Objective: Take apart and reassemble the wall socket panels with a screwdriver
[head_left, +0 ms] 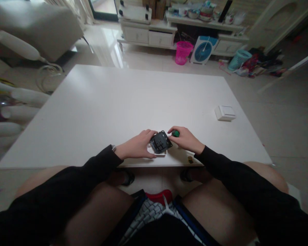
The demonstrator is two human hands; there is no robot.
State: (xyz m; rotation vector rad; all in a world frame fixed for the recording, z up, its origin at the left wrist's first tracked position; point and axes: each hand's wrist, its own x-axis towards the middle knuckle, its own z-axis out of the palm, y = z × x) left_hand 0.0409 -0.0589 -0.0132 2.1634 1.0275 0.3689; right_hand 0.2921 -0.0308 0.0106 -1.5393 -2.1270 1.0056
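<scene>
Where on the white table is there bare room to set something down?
The widest bare patch of the white table spans from its far edge toward both hands. Another lies left of the left hand; a smaller one separates the right hand from the white box. It is crowded around the black part and green handle.

Pale glossy tiled floor [143, 56]; grey sofa [41, 27] upper left; white cabinet [149, 34] along far wall.

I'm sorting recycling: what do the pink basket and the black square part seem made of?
The pink basket looks like glossy plastic: bright, even colour, openwork wall. The black square part seems hard plastic with a slight sheen, from its moulded-looking recesses; metal can't be ruled out.
</scene>
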